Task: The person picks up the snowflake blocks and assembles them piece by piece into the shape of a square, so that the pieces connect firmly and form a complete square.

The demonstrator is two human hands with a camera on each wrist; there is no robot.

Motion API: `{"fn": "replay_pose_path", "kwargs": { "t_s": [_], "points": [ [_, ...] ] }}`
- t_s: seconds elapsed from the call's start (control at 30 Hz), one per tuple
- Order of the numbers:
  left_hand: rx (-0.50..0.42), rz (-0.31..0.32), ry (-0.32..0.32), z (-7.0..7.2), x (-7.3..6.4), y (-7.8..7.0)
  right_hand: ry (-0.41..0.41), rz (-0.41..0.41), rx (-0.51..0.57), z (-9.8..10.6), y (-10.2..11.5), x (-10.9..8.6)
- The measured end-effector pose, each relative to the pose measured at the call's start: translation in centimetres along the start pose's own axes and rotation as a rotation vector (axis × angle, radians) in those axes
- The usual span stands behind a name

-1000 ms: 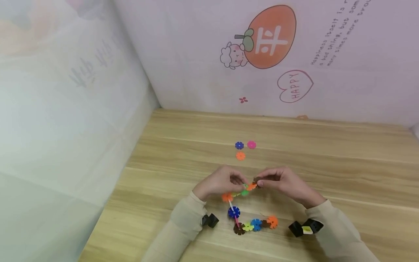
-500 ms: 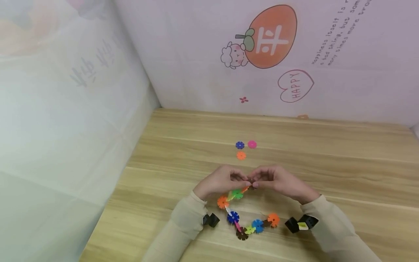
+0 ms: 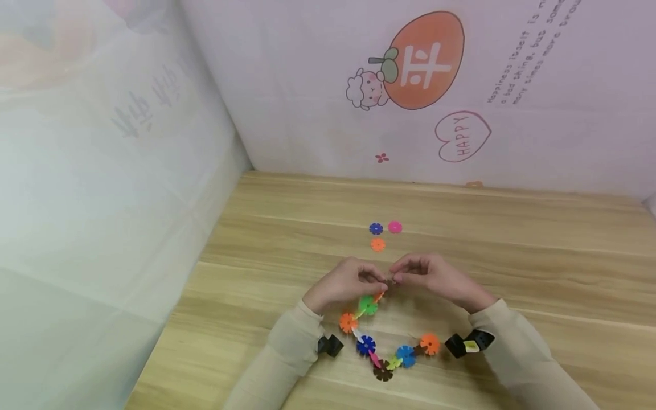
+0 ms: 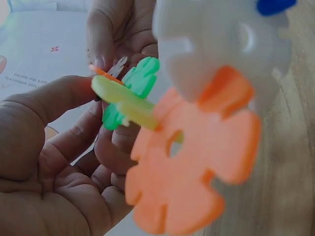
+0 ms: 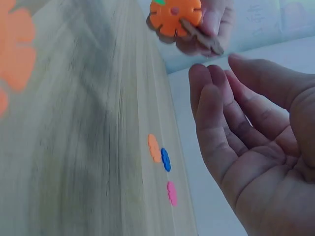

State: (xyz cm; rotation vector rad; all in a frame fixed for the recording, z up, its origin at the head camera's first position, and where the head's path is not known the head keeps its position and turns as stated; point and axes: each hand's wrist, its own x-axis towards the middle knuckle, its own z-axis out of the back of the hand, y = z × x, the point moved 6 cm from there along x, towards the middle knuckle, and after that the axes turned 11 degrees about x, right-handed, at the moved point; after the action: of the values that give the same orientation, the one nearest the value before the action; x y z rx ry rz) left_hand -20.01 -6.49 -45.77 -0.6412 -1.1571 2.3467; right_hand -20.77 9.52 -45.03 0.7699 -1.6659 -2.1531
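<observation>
A chain of slotted plastic snowflake discs (image 3: 366, 345) in several colours curves over the table in the head view. My left hand (image 3: 348, 285) pinches its upper end, around an orange disc (image 5: 170, 17) and a brown disc (image 5: 204, 39) joined to it. My right hand (image 3: 441, 282) is just right of that brown disc. In the right wrist view its thumb and fingers stand apart with nothing between them, close to the brown disc's edge. In the left wrist view, a green disc (image 4: 142, 78), a yellow disc (image 4: 120, 101) and a large orange disc (image 4: 192, 157) hang beside my left hand.
Three loose discs lie farther back on the wooden table (image 3: 512, 245): blue (image 3: 376, 228), pink (image 3: 395, 227) and orange (image 3: 378, 245). The chain's other end, an orange disc (image 3: 430, 344), lies near my right wrist. Printed cloth (image 3: 307, 85) stands behind and to the left.
My right hand moved left with the brown disc to the chain's end, then let go and shifted slightly up. My left hand's grip moved to the end discs, and the chain sagged lower.
</observation>
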Motion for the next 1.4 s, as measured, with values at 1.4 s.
{"fn": "replay_pose_path", "kwargs": {
  "t_s": [1.4],
  "points": [
    [-0.176, 0.154, -0.177, 0.9, -3.6, 2.5, -0.152, 0.075, -0.695, 1.0, 0.2, 8.8]
  ]
}}
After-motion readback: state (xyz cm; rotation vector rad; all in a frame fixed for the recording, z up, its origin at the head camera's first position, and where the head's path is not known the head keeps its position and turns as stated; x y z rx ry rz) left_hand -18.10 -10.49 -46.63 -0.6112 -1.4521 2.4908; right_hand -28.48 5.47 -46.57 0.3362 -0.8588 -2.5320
